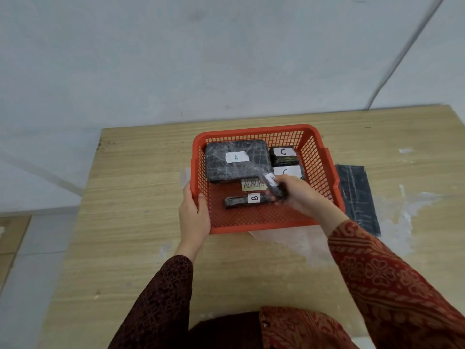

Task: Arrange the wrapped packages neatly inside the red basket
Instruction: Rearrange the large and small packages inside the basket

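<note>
Mostly done: red basket [324, 167] at frame centre holds package A [236, 161], two C packages [283, 156], package B [247, 200]. Right hand [300, 195] closed around small blurred package [273, 186] over basket; left hand [193, 212] grips rim. Dark flat package [357, 197] at right remains outside.

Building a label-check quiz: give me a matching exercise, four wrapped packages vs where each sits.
Things:
1. Large dark wrapped package labelled A
2. Slim dark package labelled B
3. Small dark package labelled C
4. Flat dark sheet-like package

Places:
a. red plastic basket, far right corner
b. on the wooden table, right of basket
c. basket, far left
d. basket floor, near middle

Pairs: 1-c, 2-d, 3-a, 4-b
</note>
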